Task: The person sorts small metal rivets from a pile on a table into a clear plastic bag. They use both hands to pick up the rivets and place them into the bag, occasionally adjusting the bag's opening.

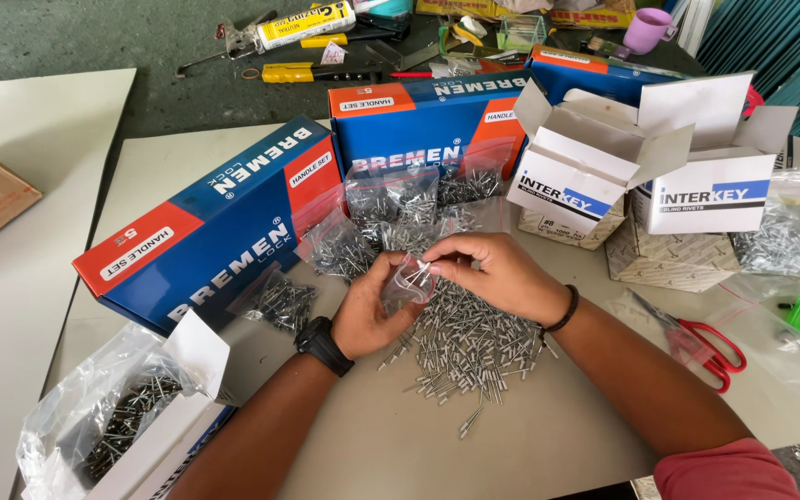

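While boxes [233,222] crowd round, hands [437,287] hold a small bag [406,282].

rivets [474,344] btwn boxes [210,222], scissors [710,347] right

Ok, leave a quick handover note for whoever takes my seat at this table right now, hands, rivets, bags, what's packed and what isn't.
Left hand: holds a small clear bag open.
Right hand: fingertips at the bag's mouth, pinching what look like rivets.
Loose rivet pile: on the table just under both hands.
Filled small bags: heaped beyond the hands, against the blue boxes; one more lies to the left.
Open white box at near left holds a bag of more rivets.
Red scissors: on the right, untouched.
Done: several bags filled. Left: the loose pile and that box's stock.
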